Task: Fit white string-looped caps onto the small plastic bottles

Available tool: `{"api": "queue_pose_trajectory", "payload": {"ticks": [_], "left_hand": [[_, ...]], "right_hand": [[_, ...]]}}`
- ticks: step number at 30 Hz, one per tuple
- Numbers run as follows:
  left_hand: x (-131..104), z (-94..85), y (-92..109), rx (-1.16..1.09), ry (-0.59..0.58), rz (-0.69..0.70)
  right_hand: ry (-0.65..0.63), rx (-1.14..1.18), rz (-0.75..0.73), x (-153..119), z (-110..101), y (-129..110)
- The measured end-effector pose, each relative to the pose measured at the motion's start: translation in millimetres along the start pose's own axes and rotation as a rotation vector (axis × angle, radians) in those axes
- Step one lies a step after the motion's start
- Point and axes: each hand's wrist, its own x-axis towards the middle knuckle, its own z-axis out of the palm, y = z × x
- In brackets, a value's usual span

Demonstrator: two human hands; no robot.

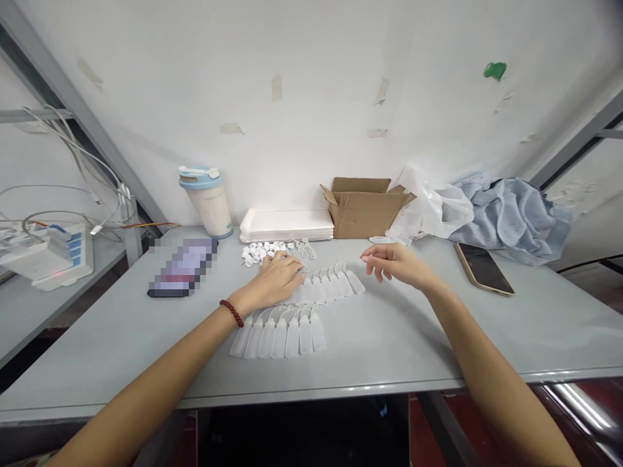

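Two rows of plastic tubes (278, 338) with thin tails lie flat near the middle of a grey table (379, 353), the farther row set a little to the right. The left hand (275, 280) reaches over the left end of the far row, fingers bent down and loosely apart, beside a heap of white caps (252, 253). The right hand (395, 264) is raised just right of that row, well apart from the left, thumb and forefinger close together.

Along the far side stand a cup (211, 207), a stack of white trays (287, 227), an open cardboard box (365, 215), a plastic bag (431, 207) and a blue cloth (506, 217). Behind rises a white wall (316, 78) with scraps of tape (277, 88).

The left hand covers some tubes, so I cannot tell whether it grips anything; nor whether the right fingertips pinch something. The left phone (182, 267) is blurred into blocks, and both forearms are cut off below.

Open tabletop runs from the near row to the near edge, and right toward the other phone (484, 269).
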Motion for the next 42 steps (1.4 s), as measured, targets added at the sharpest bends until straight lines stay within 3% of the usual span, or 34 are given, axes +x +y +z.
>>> {"api": "queue_pose_trajectory", "payload": {"ticks": [3,6,11,15,26,36,39,42], "left_hand": [[-1,0.0,1,-0.008,0.054,0.016],[-3,-0.9,0,-0.026,0.198,0.033],[-4,-5.3,3,-0.064,0.483,0.062],[-6,-7.7,7,-0.085,0.588,0.087],[-8,-6.2,15,-0.079,0.645,0.063],[-7,-0.9,15,-0.073,0.639,0.099],[-8,-1.3,17,-0.109,0.646,0.114],[-9,-3.0,22,-0.198,0.634,0.118]], "right_hand": [[0.211,-0.233,0.011,8,-7,16],[0.384,-0.559,-0.004,17,-13,33],[0.413,-0.697,0.023,22,-20,50],[0.4,-0.755,0.039,20,-21,53],[0.33,-0.885,0.021,14,-36,59],[0.259,-0.906,0.036,20,-22,54],[0.216,-0.764,-0.045,16,-18,40],[0.154,-0.447,-0.174,7,-3,15]]}}
